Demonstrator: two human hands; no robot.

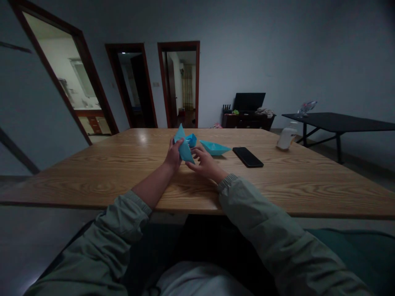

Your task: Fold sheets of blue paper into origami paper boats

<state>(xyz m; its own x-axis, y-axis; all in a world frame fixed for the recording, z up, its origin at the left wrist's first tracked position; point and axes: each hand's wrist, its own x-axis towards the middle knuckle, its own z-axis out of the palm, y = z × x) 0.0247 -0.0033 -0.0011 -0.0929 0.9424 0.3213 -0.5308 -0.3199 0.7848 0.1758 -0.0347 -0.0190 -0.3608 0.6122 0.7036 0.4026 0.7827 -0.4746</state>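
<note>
Light-blue folded triangular paper (pixel 185 152) gripped by left hand (pixel 173 155); grip of right hand (pixel 206 163) undetermined. Shaping judged in hand; steady support needed next.

Matt, creased blue paper (pixel 185 151) at the fingers (pixel 198 153); smooth paper boat (pixel 216 149) beyond them; glossy phone (pixel 247 157) to their right; faintly shiny, grained wooden counter (pixel 101 172) beneath.
</note>
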